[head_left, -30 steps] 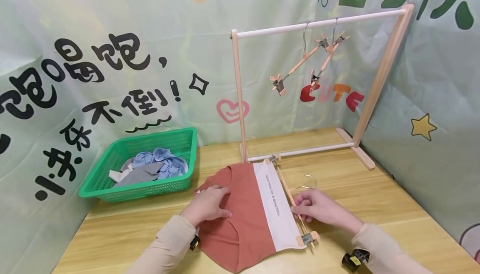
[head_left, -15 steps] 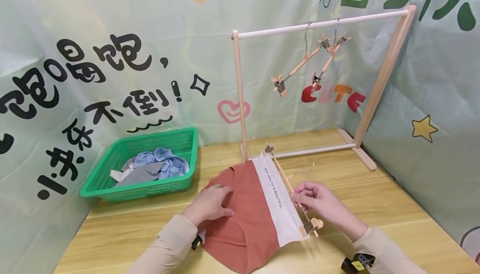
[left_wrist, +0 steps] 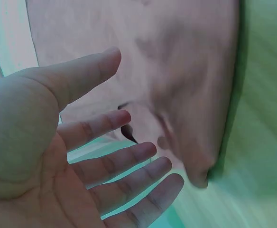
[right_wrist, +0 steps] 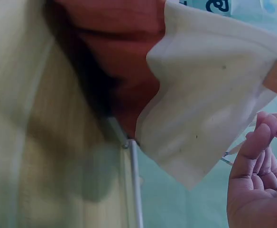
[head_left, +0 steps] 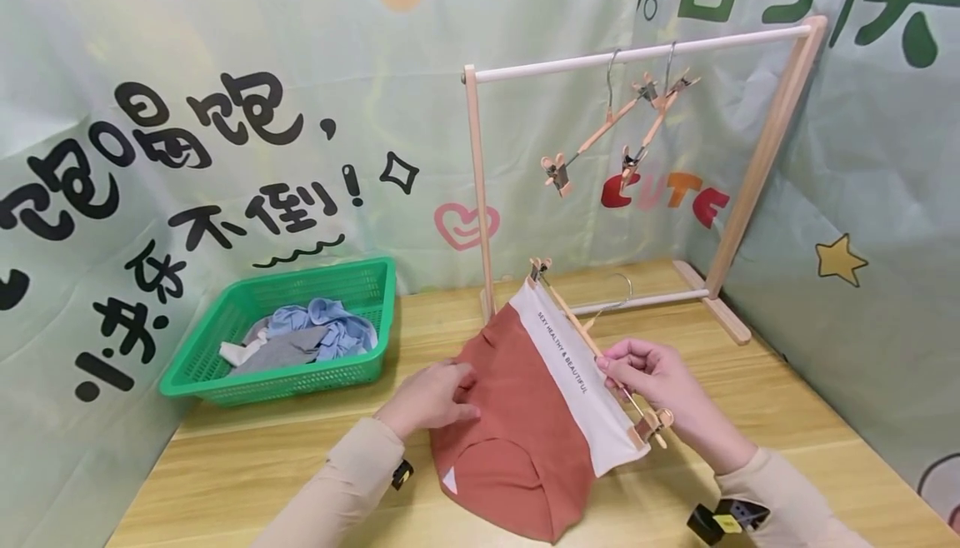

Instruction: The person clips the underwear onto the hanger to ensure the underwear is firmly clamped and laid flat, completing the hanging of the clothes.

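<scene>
Hanger point(head_left: 581, 329) pinched by fingers of right hand point(head_left: 654, 375) — rust-red briefs point(head_left: 525, 415) clipped to it; left hand point(head_left: 431, 398) held beside them, fingers spread.

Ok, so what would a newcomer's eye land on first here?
Probably the rust-red garment, front and centre, its white band clipped to a hanger held in the right hand. The green basket of crumpled cloth at the left likely comes next, then the wooden rack behind, with two more hangers on it.
</scene>
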Tool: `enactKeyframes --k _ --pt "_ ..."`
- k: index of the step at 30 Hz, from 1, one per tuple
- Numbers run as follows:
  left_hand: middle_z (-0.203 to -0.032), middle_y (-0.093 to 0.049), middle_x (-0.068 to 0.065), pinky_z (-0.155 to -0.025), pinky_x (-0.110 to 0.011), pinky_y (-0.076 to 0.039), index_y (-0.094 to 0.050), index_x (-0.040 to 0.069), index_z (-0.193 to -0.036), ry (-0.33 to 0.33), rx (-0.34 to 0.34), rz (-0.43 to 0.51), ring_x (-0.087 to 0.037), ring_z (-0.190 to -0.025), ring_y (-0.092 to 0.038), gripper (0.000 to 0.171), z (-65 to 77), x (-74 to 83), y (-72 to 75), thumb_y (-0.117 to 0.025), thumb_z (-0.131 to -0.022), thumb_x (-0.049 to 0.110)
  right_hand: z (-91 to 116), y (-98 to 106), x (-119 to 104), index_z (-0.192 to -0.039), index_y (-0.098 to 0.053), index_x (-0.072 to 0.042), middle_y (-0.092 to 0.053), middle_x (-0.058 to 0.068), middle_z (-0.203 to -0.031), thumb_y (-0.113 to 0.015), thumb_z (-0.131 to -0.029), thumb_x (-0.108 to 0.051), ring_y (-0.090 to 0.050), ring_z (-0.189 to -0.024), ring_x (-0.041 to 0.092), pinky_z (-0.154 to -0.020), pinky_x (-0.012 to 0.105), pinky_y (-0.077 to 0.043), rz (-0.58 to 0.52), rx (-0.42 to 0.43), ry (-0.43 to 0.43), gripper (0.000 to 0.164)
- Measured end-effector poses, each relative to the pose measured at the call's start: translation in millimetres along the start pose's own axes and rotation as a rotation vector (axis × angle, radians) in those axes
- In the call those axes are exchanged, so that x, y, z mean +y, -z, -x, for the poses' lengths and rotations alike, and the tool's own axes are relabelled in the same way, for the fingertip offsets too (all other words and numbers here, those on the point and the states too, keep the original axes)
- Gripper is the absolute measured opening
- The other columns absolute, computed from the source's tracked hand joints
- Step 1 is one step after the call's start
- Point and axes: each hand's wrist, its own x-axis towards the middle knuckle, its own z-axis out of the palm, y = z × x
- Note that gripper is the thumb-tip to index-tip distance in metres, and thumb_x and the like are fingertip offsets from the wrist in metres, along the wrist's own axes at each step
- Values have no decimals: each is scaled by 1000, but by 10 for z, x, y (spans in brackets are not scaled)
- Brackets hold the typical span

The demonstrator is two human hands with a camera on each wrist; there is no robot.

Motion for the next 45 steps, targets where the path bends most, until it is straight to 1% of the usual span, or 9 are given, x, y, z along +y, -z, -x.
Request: enactKeyframes --k 4,10,13,18,22,26,29,37,45 --pt "-111 -73 -14 -85 -47 -58 -69 6 -127 -5 9 75 -28 -97 -68 47 -125 -2 71 -87 -91 32 3 26 -59 -104 -68 7 -70 -9 -75 -68 -104 -6 -62 -66 4 -61 21 -54 -16 20 -2 13" --pt "-127 -74 -21 -100 -53 -59 -64 5 -140 59 72 224 -37 -118 -71 45 -384 6 288 -76 -101 24 11 74 -127 -100 -72 -2 -68 -7 -73 -70 -103 -7 -59 -63 6 -60 22 -53 -47 54 -12 7" --pt "-126 -74 -22 -99 -51 -60 -62 7 -142 88 152 273 -36 -117 -72 42 -520 15 423 -71 -104 23 15 106 -154 -99 -74 -5 -67 -6 -72 -71 -103 -7 -58 -62 7 -59 22 -52 -40 70 -5 5" --pt "-130 -72 -25 -99 -50 -62 -51 5 -153 124 308 349 -36 -116 -75 51 -760 1 596 -66 -108 23 12 154 -207 -95 -74 -8 -67 -7 -70 -70 -102 -5 -57 -60 7 -57 22 -51 -21 95 23 8" --pt "-139 -67 -26 -99 -50 -62 -40 7 -161 160 383 422 -37 -119 -74 58 -951 -14 673 -63 -110 25 -2 179 -249 -94 -75 -9 -67 -7 -70 -71 -101 -2 -57 -59 6 -56 21 -51 -32 94 48 11" --pt "-150 -60 -23 -98 -49 -62 -34 11 -166 167 418 471 -38 -122 -73 61 -1112 5 707 -59 -112 27 -12 205 -288 -95 -75 -8 -67 -6 -70 -71 -101 -3 -57 -59 6 -55 22 -51 -6 101 66 9" --pt "-149 -61 -23 -97 -48 -63 -36 12 -164 146 437 484 -39 -121 -73 57 -1191 37 704 -57 -113 23 -17 231 -309 -96 -75 -7 -66 -7 -70 -71 -102 -4 -57 -59 7 -56 22 -51 19 111 66 8" --pt "-128 -72 -23 -87 -46 -64 -43 7 -153 146 465 463 -36 -106 -75 41 -1284 117 627 -49 -115 21 -43 351 -348 -95 -74 -12 -67 -7 -72 -68 -104 -3 -58 -61 7 -57 21 -52 -4 113 66 14" --pt "-101 -68 -18 -71 -40 -61 -45 5 -148 170 507 434 -28 -81 -67 35 -1338 210 545 -46 -116 21 -16 474 -471 -97 -80 -14 -70 -5 -70 -71 -101 0 -59 -59 6 -55 19 -51 -92 181 112 17"
